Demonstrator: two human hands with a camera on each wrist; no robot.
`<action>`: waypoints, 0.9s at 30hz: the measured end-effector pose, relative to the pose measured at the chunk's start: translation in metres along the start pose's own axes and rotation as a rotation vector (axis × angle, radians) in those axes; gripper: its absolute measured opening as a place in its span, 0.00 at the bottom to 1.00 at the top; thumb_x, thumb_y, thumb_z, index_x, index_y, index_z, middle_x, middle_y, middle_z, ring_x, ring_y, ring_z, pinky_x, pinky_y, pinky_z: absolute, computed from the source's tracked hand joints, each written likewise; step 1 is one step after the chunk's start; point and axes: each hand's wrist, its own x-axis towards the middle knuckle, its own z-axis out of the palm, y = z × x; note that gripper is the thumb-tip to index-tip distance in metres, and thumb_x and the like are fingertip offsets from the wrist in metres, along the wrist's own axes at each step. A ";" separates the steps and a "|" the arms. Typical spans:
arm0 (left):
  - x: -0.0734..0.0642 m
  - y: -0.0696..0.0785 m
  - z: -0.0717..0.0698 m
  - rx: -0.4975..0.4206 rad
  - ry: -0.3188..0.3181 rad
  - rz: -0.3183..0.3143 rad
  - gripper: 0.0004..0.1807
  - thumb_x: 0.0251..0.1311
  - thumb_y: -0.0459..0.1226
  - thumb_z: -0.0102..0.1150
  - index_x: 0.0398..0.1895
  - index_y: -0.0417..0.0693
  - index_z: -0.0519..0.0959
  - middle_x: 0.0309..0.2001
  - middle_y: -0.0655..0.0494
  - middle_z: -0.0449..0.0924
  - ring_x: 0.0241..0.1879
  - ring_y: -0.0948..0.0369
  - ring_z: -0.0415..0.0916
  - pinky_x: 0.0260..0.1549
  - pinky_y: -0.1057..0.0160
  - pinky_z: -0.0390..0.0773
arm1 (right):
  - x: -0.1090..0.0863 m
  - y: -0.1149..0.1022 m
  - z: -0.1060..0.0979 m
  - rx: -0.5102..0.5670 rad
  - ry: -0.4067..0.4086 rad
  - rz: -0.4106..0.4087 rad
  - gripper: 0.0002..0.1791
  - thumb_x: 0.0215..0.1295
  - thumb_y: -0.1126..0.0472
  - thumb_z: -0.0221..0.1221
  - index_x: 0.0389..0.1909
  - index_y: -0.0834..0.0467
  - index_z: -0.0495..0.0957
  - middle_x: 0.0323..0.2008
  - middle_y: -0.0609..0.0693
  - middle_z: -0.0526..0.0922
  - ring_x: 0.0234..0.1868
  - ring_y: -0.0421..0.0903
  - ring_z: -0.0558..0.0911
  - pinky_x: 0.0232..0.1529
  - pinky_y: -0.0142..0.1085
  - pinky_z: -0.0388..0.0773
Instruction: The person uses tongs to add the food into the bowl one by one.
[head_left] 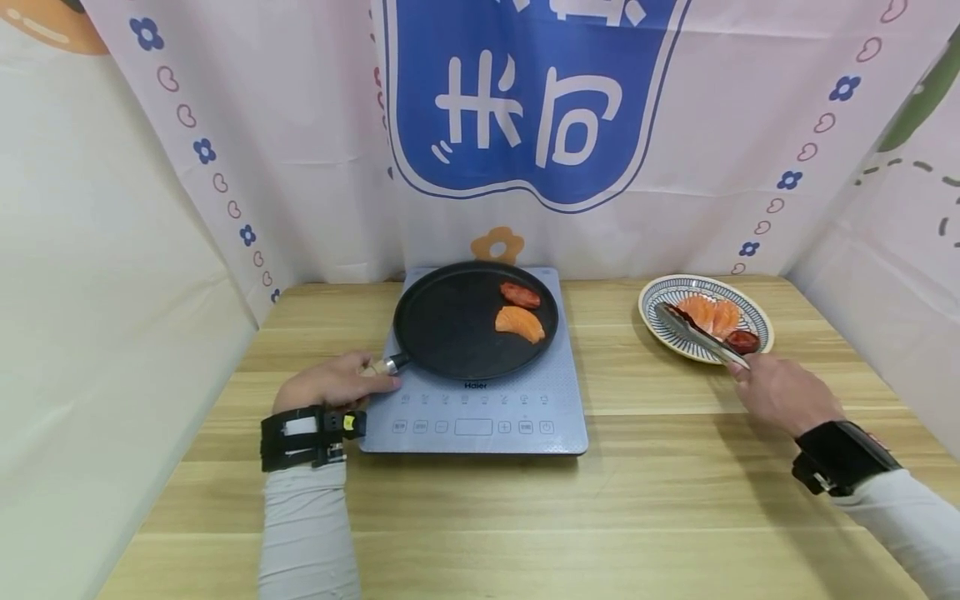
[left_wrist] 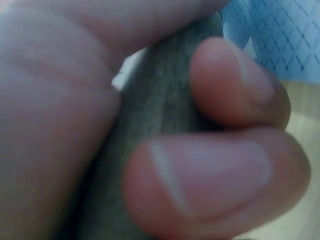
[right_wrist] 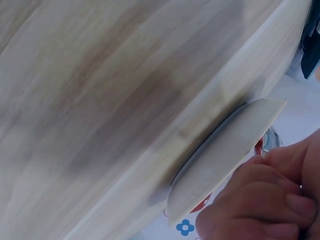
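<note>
My left hand (head_left: 333,383) grips the wooden handle (left_wrist: 155,100) of a round black frying pan (head_left: 450,325), fingers curled round it. Inside the pan, at the right, lie a reddish sausage slice (head_left: 521,295) and an orange salmon slice (head_left: 519,324). Over on the right, my right hand (head_left: 787,392) holds metal tongs (head_left: 697,332) by their near end. Their tips reach over a patterned plate (head_left: 654,293), close to its salmon slices (head_left: 712,315). A dark red sausage slice (head_left: 742,341) lies at the plate's near right. In the right wrist view the hand hides most of the tongs.
The pan sits on a flat Haier induction cooker (head_left: 495,408) with touch controls at its front. Both it and the plate stand on a wooden table (head_left: 637,500). A printed cloth (head_left: 322,167) hangs behind, and a pale wall (head_left: 97,333) stands on the left.
</note>
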 end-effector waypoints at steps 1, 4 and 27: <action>0.000 0.000 0.000 0.003 0.001 -0.002 0.23 0.74 0.50 0.61 0.59 0.42 0.73 0.22 0.61 0.71 0.21 0.65 0.68 0.23 0.67 0.72 | 0.000 -0.001 0.000 0.005 0.001 0.001 0.26 0.84 0.51 0.45 0.45 0.72 0.77 0.37 0.75 0.83 0.35 0.70 0.84 0.29 0.63 0.80; 0.001 0.000 0.000 0.012 0.003 0.000 0.23 0.73 0.50 0.62 0.58 0.43 0.73 0.22 0.61 0.72 0.20 0.65 0.68 0.23 0.67 0.72 | -0.001 -0.003 0.001 0.013 0.001 0.005 0.26 0.84 0.50 0.45 0.43 0.70 0.78 0.34 0.71 0.83 0.32 0.65 0.83 0.28 0.60 0.79; 0.001 -0.003 -0.001 0.013 0.005 0.016 0.22 0.73 0.50 0.62 0.53 0.43 0.71 0.23 0.61 0.72 0.21 0.64 0.69 0.23 0.66 0.72 | -0.003 -0.016 -0.013 0.022 0.012 0.008 0.25 0.84 0.49 0.43 0.36 0.64 0.76 0.25 0.55 0.74 0.26 0.53 0.75 0.23 0.44 0.71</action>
